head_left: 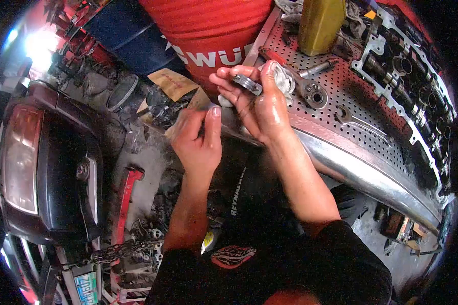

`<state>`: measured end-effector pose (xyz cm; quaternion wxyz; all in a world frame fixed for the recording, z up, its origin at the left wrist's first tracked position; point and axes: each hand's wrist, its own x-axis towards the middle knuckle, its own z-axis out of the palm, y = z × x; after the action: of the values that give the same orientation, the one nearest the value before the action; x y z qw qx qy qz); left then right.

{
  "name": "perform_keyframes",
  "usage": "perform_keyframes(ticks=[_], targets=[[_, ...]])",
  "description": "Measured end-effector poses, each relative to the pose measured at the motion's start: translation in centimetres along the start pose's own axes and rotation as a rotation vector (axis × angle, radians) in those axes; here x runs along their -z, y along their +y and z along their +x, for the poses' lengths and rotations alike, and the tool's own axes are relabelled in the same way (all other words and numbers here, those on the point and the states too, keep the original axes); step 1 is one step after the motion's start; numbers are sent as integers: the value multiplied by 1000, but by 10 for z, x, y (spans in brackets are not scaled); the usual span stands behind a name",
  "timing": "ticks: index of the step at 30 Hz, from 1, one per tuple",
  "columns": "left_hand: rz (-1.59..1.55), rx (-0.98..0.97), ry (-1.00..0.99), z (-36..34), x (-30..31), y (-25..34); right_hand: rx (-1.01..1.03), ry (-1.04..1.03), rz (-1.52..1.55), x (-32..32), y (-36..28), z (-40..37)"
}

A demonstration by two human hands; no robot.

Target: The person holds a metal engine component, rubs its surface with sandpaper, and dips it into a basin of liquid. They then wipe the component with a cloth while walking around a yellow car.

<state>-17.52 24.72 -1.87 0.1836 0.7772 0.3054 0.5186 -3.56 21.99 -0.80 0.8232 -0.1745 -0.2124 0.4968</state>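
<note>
A small curved metal part (248, 84) rests in my right hand (264, 101), which is turned palm up with its fingers partly curled around the part. A crumpled white cloth (284, 80) shows beside the thumb of that hand, over the perforated metal bench. To the left, my left hand (198, 137) is raised off the bench edge, its fingers curled in and the thumb pointing up. Whether the curled fingers hold anything is hidden. The two hands are apart.
On the perforated bench (351, 96) lie a ratchet (314, 94), a wrench (359, 122) and a yellow container (320, 28). An engine head (407, 76) lies right. Behind stands a red drum (213, 30); a dark vehicle (61, 168) is left, near a red bar (127, 203).
</note>
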Motion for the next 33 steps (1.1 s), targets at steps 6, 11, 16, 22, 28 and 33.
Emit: perform_keyframes(ticks=[6,11,16,22,28,33], targets=[[-83,28,-31,8,1,7,94,6,89,0,-18,-6],[-297,255,-57,11,-1,2,213,118,151,-9,-63,-14],[-445,95,30,19,-11,31,96,139,44,-2,-49,-17],[-864,493,-160,23,-5,41,147,55,59,-8,-28,-22],[-354,-106,97,24,-46,39,245,171,-394,-4,-4,-24],[-579,217,-165,23,-29,50,245,185,-336,-4,-15,-31]])
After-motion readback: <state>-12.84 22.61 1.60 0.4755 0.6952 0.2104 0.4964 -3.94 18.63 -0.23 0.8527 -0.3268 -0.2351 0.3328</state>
